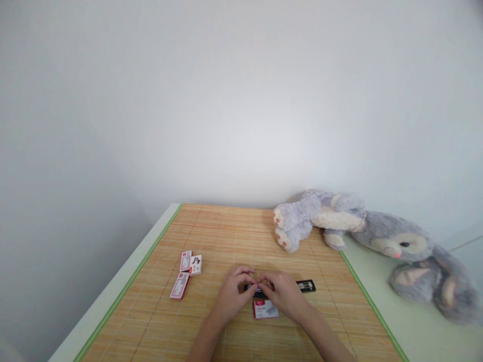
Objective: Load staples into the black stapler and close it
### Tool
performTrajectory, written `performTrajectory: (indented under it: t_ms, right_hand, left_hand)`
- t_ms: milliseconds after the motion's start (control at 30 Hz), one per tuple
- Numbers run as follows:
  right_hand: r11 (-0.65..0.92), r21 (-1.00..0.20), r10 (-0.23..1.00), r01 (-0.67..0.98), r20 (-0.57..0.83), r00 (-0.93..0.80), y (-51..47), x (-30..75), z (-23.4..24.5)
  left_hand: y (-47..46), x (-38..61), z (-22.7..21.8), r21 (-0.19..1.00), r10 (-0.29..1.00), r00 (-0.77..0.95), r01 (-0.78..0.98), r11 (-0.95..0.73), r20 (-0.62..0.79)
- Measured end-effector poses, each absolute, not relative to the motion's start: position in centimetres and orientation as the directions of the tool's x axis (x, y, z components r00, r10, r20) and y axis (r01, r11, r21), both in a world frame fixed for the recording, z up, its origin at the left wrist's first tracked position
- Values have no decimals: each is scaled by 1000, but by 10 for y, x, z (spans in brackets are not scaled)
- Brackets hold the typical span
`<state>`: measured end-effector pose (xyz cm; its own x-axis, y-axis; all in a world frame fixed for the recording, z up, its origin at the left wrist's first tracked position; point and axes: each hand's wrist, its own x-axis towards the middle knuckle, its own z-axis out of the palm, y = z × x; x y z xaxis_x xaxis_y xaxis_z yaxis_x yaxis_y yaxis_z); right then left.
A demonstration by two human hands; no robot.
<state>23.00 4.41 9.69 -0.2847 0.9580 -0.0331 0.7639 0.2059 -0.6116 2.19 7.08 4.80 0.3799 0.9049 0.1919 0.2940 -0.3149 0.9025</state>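
Note:
My left hand (234,292) and my right hand (282,289) meet fingertip to fingertip over a long black case (311,285). The thumbs and fingers of both are pinched together. Whatever lies between them is too small and covered to make out. At its right end the case shows small pale and metallic items (305,285); its middle is hidden under my right hand. Just below the case, close to my right hand, a red and white small box (266,310) lies flat, partly covered by that hand.
Left of my hands lie two red and white boxes, one nearer (180,286) and one farther (186,261), beside a white box with a dark picture (195,264). A grey plush rabbit (339,219) stretches across the back right. The bamboo mat (222,236) covers the table.

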Motion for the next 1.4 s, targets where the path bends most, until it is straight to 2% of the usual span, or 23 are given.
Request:
performTrajectory:
  t_ms: [200, 367, 567, 667, 800, 900, 1233, 1400]
  right_hand:
    - [209, -608, 962, 766, -15, -274, 44, 231, 102]
    - [251, -547, 954, 799, 1, -298, 45, 229, 110]
    - [250, -528, 959, 812, 21, -282, 43, 228, 115]
    - [210, -530, 967, 822, -14, -256, 42, 231, 116]
    - [192, -523, 955, 831, -94, -280, 41, 233, 115]
    - [189, -518, 953, 834, -107, -282, 41, 231, 113]
    - [175, -504, 947, 846, -150, -285, 44, 228, 115]
    - [129, -470, 962, 873, -154, -225, 39, 240, 120]
  left_hand:
    - [74, 23, 46, 916, 918, 346, 270, -298, 196]
    - [79, 25, 43, 927, 938, 288, 261, -270, 192]
    - [76, 21, 48, 938, 937, 306, 244, -246, 167]
    - [70, 8, 53, 916, 920, 356, 291, -275, 163]
    - [65, -8, 56, 824, 872, 467, 433, -367, 143]
    - [67, -9, 55, 788, 867, 479, 477, -389, 138]
    - [67, -8, 54, 777, 874, 458, 486, -400, 163]
    - [68, -8, 54, 781, 871, 461, 478, -402, 167]
